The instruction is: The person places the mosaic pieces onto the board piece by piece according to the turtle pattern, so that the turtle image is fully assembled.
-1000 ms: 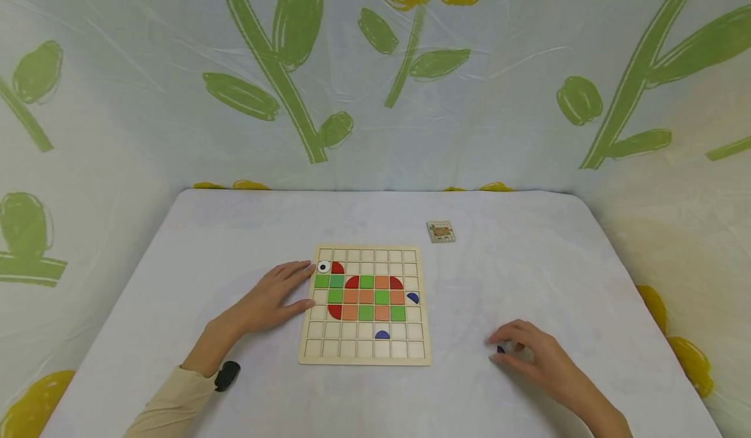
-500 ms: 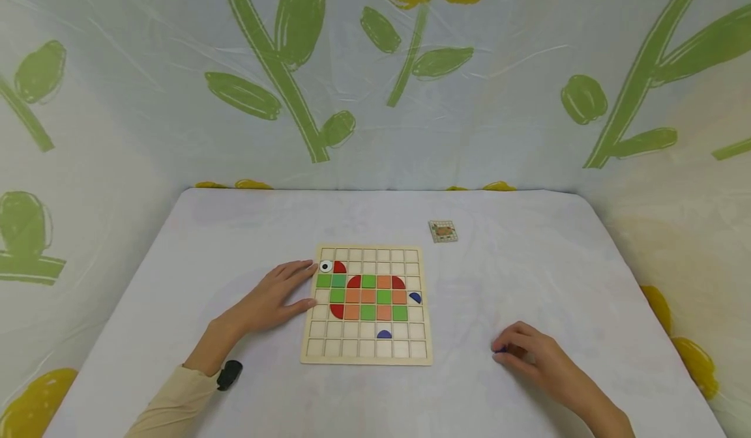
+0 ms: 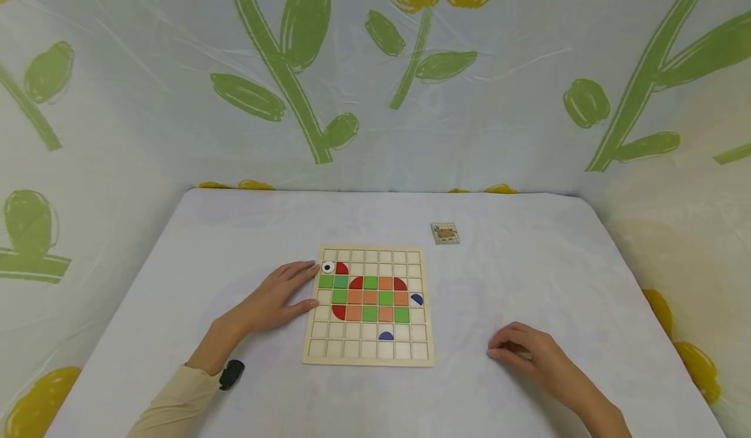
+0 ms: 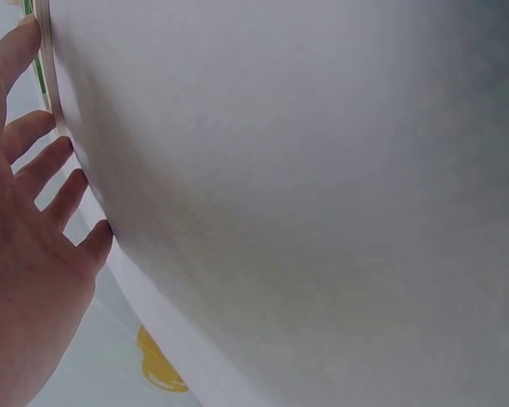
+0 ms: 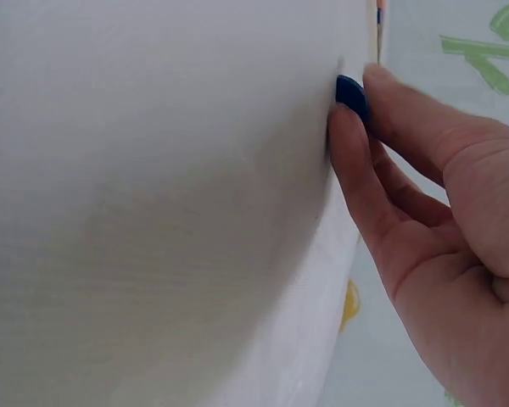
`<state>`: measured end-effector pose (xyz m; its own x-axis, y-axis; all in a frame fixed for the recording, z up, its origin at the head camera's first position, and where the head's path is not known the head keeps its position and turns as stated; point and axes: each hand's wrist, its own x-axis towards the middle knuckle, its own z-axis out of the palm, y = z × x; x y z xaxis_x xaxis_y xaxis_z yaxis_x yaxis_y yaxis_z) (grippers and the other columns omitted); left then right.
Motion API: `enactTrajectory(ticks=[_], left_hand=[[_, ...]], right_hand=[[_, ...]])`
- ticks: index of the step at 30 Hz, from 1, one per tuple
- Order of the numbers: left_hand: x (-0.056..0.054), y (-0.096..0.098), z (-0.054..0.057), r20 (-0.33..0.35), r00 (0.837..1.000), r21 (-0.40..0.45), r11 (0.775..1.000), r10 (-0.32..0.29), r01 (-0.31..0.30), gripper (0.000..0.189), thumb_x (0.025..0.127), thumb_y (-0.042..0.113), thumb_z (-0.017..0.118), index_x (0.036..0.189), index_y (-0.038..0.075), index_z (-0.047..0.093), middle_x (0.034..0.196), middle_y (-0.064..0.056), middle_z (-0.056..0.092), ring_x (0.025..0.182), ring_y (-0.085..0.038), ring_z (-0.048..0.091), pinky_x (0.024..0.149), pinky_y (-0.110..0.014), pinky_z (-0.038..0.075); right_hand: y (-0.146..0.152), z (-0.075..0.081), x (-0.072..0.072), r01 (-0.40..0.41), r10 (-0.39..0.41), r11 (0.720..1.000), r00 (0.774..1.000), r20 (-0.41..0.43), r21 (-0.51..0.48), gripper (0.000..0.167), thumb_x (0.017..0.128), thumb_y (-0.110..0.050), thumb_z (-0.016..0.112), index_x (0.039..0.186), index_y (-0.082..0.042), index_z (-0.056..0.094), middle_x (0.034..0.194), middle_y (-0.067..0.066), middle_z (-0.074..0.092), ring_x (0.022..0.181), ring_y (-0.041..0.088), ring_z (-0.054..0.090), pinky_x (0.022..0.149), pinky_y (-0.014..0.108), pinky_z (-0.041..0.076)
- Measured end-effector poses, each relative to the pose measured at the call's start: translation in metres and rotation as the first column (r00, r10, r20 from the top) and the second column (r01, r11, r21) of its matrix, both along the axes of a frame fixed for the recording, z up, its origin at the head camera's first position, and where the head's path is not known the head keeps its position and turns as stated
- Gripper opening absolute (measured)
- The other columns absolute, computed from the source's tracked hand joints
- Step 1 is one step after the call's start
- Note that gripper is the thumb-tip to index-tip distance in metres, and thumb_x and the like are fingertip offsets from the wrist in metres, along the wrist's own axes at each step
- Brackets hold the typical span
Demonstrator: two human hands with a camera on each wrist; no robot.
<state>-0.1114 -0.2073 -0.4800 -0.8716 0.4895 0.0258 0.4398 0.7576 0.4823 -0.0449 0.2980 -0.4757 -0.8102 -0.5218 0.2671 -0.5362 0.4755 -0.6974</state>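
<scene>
A wooden grid board point(image 3: 368, 356) lies on the table, with red, green and orange pieces and a white eye piece point(image 3: 328, 267) set in its squares. Two blue half-round pieces are on it: one piece point(image 3: 416, 300) sits tilted near the right edge, the other piece point(image 3: 386, 336) lower down. My left hand point(image 3: 276, 301) lies with fingers extended, fingertips and thumb at the board's left edge. Right of the board, my right hand point(image 3: 534, 356) pinches a small blue piece point(image 5: 351, 95) between thumb and fingertip, close over the tabletop; the head view hides this piece behind the fingers.
A small picture card point(image 3: 445, 233) lies behind the board to the right. White cloth covers the table point(image 3: 246, 229), and a flower-patterned sheet point(image 3: 457, 118) surrounds it at the back and sides. A dark device point(image 3: 231, 374) is strapped on the left wrist.
The right fingers have closed together on the blue piece, which showed between them earlier in the head view. My left hand keeps its place at the board's edge.
</scene>
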Motion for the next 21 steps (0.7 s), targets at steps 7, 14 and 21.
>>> enactTrajectory(ticks=[7, 14, 21], left_hand=[[0.000, 0.000, -0.001, -0.006, 1.000, -0.002, 1.000, -0.006, 0.006, 0.072, 0.097, 0.037, 0.072, 0.156, 0.006, 0.045, 0.158, -0.015, 0.043, 0.145, -0.039, 0.038, 0.116, -0.059, 0.034], [0.000, -0.001, -0.003, -0.015, 1.000, -0.003, 1.000, -0.009, 0.009, 0.071, 0.097, 0.037, 0.072, 0.156, 0.007, 0.045, 0.159, -0.014, 0.043, 0.144, -0.039, 0.038, 0.116, -0.059, 0.035], [0.000, 0.000, -0.001, -0.002, 1.000, -0.003, 1.000, -0.005, 0.005, 0.071, 0.097, 0.038, 0.072, 0.156, 0.007, 0.044, 0.159, -0.014, 0.042, 0.144, -0.040, 0.038, 0.116, -0.059, 0.035]], right_hand=[[-0.004, 0.001, -0.006, -0.055, 0.054, 0.998, 0.998, -0.014, -0.023, 0.030, 0.079, 0.012, 0.081, 0.098, -0.010, 0.071, 0.096, 0.002, 0.069, 0.081, 0.010, 0.068, 0.071, 0.018, 0.057], [-0.019, 0.003, -0.018, -0.001, 0.005, 0.998, 0.998, -0.064, 0.068, 0.021, 0.087, -0.001, 0.080, 0.099, -0.015, 0.071, 0.092, -0.004, 0.068, 0.078, 0.000, 0.059, 0.066, 0.015, 0.051], [-0.040, 0.011, -0.032, -0.009, 0.014, 0.995, 0.999, -0.045, 0.104, 0.016, 0.090, -0.005, 0.078, 0.101, -0.015, 0.071, 0.091, -0.004, 0.068, 0.079, 0.000, 0.058, 0.067, 0.019, 0.053]])
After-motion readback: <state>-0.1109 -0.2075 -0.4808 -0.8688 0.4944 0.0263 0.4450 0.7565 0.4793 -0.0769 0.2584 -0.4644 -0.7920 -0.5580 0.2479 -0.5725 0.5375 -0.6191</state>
